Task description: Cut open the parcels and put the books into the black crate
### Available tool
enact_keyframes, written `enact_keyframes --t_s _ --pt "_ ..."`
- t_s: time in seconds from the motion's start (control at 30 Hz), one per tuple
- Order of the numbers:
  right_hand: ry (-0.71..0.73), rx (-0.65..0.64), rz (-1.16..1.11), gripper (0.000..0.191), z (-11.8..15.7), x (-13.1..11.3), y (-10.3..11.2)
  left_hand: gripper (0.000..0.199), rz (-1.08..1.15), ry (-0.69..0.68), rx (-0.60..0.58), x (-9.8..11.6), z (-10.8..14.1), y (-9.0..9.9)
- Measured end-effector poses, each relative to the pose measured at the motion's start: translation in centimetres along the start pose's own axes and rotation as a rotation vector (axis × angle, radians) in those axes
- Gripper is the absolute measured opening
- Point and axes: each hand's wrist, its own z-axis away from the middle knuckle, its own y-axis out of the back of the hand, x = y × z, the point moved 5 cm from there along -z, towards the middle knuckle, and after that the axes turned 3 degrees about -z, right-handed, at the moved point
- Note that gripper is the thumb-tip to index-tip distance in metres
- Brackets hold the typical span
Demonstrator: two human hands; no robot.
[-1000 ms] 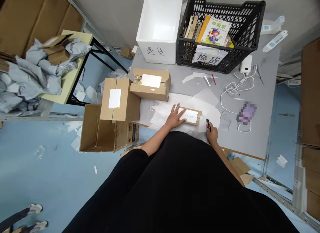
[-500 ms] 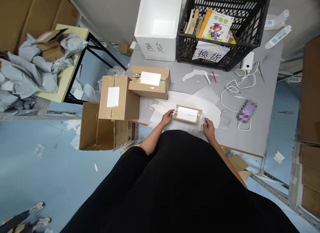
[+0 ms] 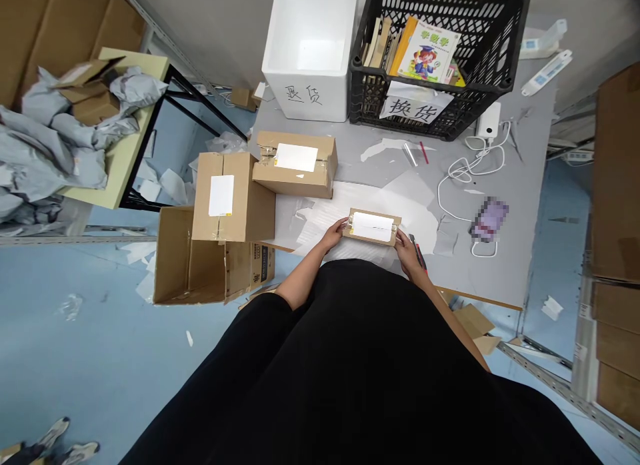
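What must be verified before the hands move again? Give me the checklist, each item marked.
1. Left hand at the small package's left end: ok.
2. Right hand at its right end: ok.
3. White label facing up: ok.
4. Cutter away from the right hand: not ok, it lies right beside it.
5. Cutter blade retracted: cannot tell, too small.
6. Tabletop around the package free of loose sheets: not ok, white sheets lie there.
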Motion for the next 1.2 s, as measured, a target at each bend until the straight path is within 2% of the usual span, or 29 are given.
enact_keyframes --t_s 0.23,0.33,0.47,0.57,0.7,0.9,1.0,1.1,1.2 --pt "0.002 0.076 0.091 0.046 -0.8 -0.7 1.6 0.041 -0.076 0.071 0.027 2.3 1.5 0.5" --pt "-0.061 0.095 0.08 0.049 -0.8 -0.8 2.3 0.032 -0.045 0.068 0.014 2.7 2.0 0.4" --pt "-0.205 0.067 -0.019 0.047 -0.4 -0.1 2.0 0.023 -0.065 0.122 0.036 1.9 2.2 0.3" --pt "-0.292 0.052 -0.066 0.049 0.0 0.8 1.3 0.029 -0.128 0.19 0.057 0.9 2.0 0.1" --pt "-0.312 0.015 -0.047 0.051 0.2 1.4 0.3 0.038 -0.157 0.235 0.094 -0.1 1.4 -0.3" --pt "-0.321 -0.003 -0.123 0.037 0.4 2.0 0.2 0.028 -0.077 0.216 0.087 -1.4 0.7 -0.3" --pt "-0.35 0.017 -0.183 0.033 0.9 3.0 0.4 0.031 -0.062 0.187 0.071 -2.1 0.6 -0.1" --pt "-0.352 0.002 -0.229 0.039 1.3 3.9 0.4 0.039 -0.057 0.176 0.08 -2.7 0.7 0.0" --pt "-0.305 -0.024 -0.252 0.055 1.5 3.9 0.3 0.047 -0.038 0.155 0.077 -2.9 0.8 0.0"
